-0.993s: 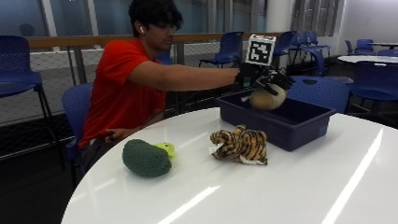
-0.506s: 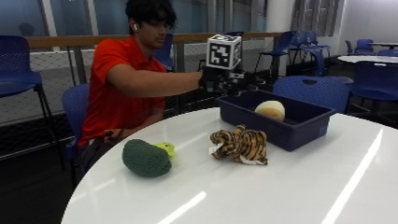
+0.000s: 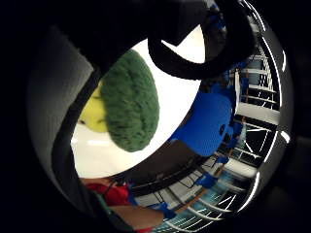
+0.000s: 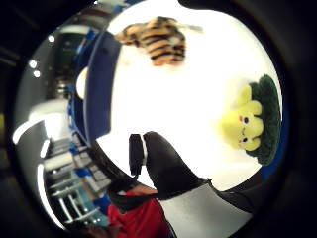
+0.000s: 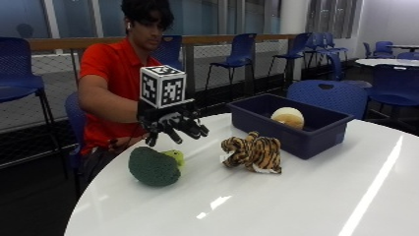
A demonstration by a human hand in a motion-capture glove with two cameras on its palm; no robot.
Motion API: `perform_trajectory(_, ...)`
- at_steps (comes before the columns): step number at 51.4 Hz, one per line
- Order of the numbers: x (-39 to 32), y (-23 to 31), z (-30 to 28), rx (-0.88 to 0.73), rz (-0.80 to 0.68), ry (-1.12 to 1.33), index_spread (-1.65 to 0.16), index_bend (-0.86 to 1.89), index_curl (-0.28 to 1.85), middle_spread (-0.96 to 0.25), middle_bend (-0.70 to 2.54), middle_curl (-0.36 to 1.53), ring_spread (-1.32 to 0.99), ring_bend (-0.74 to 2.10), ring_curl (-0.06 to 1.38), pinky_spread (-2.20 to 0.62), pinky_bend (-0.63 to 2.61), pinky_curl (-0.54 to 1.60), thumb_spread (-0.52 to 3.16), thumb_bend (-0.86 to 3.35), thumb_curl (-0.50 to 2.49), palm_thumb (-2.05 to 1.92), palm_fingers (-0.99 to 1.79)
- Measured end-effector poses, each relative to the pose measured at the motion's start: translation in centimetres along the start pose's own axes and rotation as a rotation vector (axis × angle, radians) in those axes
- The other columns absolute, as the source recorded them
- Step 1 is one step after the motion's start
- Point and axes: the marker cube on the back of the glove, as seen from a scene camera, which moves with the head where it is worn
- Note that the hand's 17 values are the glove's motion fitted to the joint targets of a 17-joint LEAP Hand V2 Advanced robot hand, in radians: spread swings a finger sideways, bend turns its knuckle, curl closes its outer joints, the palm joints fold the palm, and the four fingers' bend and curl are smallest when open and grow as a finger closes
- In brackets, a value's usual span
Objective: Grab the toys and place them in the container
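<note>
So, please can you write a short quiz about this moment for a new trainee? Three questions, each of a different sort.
1. True or false: the tiger toy already lies inside the blue container.
2. Multiple choice: which toy is the gloved hand above? A. the cream round toy; B. the green and yellow toy; C. the tiger toy.
3. Fill in: the number of toys on the white table, outside the container, is ___.

Key:
1. False: it lies on the table beside the container.
2. B: the hand hovers over it with spread fingers, holding nothing.
3. Two.
</note>
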Motion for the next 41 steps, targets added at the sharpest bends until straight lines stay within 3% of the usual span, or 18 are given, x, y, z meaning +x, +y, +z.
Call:
perform_trajectory(11,3.7,0.7,2.1,-0.014,0.077,0.104,-0.36,0.15,0.34,-0.04,0.10,0.23,0.03,0.13,0.20,0.14,1.02,0.37,1.06,-0.06,0.28,-0.07,-0.21)
perform_trajectory(41,5.5,-0.1,7.6,-0.143,0.101,-0.023,-0.35,0.13,0.30,-0.03,0.08,0.17,0.05,0.20,0.19,0.12,1.21,0.40,1.00,-0.07,0.23,-0.08,-0.16)
